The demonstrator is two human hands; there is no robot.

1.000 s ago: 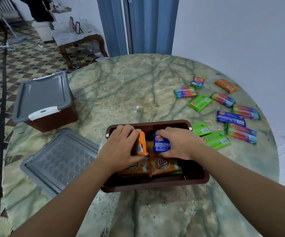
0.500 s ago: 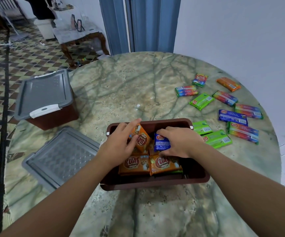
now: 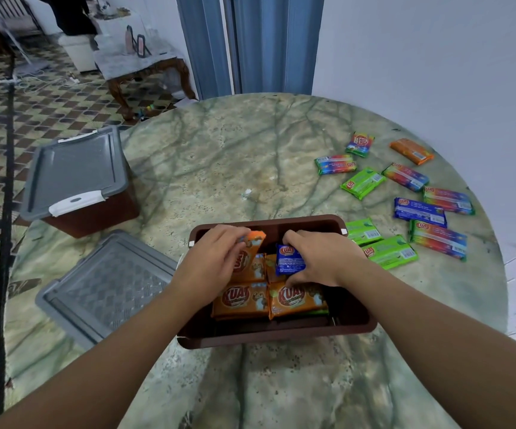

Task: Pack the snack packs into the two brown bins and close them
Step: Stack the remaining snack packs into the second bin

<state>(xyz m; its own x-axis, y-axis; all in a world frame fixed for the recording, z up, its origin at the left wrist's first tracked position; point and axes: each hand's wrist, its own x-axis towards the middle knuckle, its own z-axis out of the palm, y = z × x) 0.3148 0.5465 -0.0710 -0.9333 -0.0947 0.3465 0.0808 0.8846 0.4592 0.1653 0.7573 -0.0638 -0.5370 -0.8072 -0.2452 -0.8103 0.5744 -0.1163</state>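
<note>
An open brown bin (image 3: pixel 276 335) is shown at the near centre of a round marble-patterned table (image 3: pixel 219 168). Inside it, an orange snack pack (image 3: pixel 247 258) is pinched at its upper edge by the left hand (image 3: pixel 211 264) and held tilted on end, while a blue snack pack (image 3: pixel 289 260) is grasped by the curled fingers of the right hand (image 3: pixel 321 258). Two orange packs (image 3: pixel 269 300) are laid flat, side by side, in the near part of the bin, with further packs beneath them.

The step in hand is judged to be the seating of both held packs in the far part of the bin. It is best done by lowering each pack flat against its neighbours, so that an even layer is formed below the rim and the lid can later be shut.

The packs are flat, rectangular and wrapped in glossy, crinkled film; they are expected to slide readily on one another. The bin is of smooth, rigid plastic with rounded corners. A grey lid (image 3: pixel 108 286), textured with a raised grid, lies just left of the bin. A second bin (image 3: pixel 86 193), already closed by a grey lid with a white latch, stands at the far left. Loose packs (image 3: pixel 405 199) in green, blue, orange and rainbow wrappers remain scattered on the right of the table.
</note>
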